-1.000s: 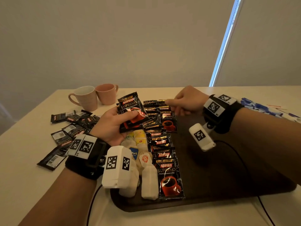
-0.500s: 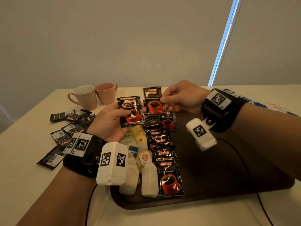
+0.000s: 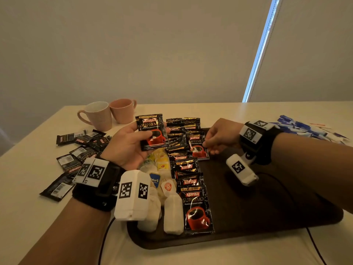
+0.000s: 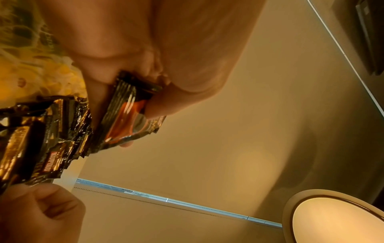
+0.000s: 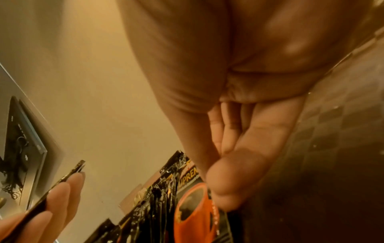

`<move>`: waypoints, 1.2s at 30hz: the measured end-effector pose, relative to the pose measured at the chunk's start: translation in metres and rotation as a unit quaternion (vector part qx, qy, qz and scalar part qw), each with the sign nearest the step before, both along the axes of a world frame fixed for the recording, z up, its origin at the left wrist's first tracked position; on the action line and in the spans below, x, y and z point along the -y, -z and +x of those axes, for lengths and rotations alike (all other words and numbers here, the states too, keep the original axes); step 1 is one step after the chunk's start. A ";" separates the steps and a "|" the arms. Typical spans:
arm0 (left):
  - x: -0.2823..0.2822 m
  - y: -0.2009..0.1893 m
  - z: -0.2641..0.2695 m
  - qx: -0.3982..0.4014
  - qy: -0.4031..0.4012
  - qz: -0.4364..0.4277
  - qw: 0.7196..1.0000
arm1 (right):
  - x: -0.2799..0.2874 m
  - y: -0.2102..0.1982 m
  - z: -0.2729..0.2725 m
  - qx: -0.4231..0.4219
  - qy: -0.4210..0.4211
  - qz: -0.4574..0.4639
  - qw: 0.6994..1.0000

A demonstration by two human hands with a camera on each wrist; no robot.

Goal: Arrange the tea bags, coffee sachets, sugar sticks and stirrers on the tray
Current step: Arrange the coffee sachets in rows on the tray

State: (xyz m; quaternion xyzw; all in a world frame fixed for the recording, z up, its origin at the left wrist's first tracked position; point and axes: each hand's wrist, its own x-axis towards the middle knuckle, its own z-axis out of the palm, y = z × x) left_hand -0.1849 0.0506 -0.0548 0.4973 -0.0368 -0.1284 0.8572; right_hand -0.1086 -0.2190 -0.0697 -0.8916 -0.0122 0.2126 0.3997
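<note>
My left hand (image 3: 129, 148) holds a black Kopiko coffee sachet (image 3: 151, 133) upright above the tray's left part, thumb on its front; the left wrist view shows the same sachet (image 4: 129, 111) pinched. My right hand (image 3: 219, 136) is low over the dark brown tray (image 3: 267, 207), fingers curled, pinching the right edge of another coffee sachet (image 3: 196, 148) that lies at the far end of a column of sachets (image 3: 194, 207). In the right wrist view a fingertip rests on that sachet (image 5: 193, 213). White and yellow tea bags (image 3: 172, 215) line the tray's left side.
Several loose coffee sachets (image 3: 76, 159) lie on the table left of the tray. Two mugs (image 3: 97, 115) (image 3: 122, 110) stand at the back left. Blue sugar sticks (image 3: 301, 129) lie at the far right. A black cable (image 3: 313, 243) crosses the tray's front right.
My right hand lifted a sachet from the far pile, then lowered it flat onto the tray beside the column. My left hand raised its sachet a little and held it more upright.
</note>
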 end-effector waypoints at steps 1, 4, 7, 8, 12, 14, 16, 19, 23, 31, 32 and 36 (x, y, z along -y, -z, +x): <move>0.000 0.000 0.000 0.000 -0.001 0.000 1.000 | -0.003 0.001 0.002 0.003 0.006 0.002 1.000; -0.001 0.002 0.001 0.000 -0.003 0.000 1.000 | -0.008 0.003 0.006 0.025 0.039 0.009 0.999; -0.002 0.002 0.002 0.005 0.003 0.001 1.000 | -0.009 0.005 0.008 0.024 0.054 0.008 0.998; -0.003 0.002 0.003 0.005 0.003 0.002 1.000 | -0.009 0.005 0.008 0.018 0.055 0.007 0.998; -0.003 0.003 0.004 0.000 0.002 0.002 1.000 | -0.008 0.002 0.007 0.008 0.058 0.006 0.998; -0.003 0.005 0.005 -0.005 -0.004 0.005 1.000 | -0.005 0.001 0.006 0.010 0.057 0.006 0.998; -0.003 0.005 0.005 -0.010 -0.010 0.015 1.000 | -0.003 -0.002 0.006 0.029 0.053 -0.001 0.998; -0.002 0.005 0.005 -0.010 -0.016 0.025 1.000 | -0.004 -0.013 0.005 0.099 0.049 -0.020 0.994; -0.003 0.005 0.005 -0.005 -0.001 0.020 1.000 | -0.027 -0.040 -0.012 0.117 0.002 0.118 0.986; -0.001 0.005 0.002 0.000 0.006 0.043 0.999 | -0.067 -0.043 -0.035 0.094 -0.126 0.197 0.968; 0.000 0.005 0.002 0.003 0.002 0.048 0.999 | -0.065 -0.042 -0.035 0.090 -0.121 0.199 0.968; 0.003 0.004 0.001 0.009 -0.006 0.060 0.998 | -0.054 -0.041 -0.035 0.074 -0.115 0.209 0.968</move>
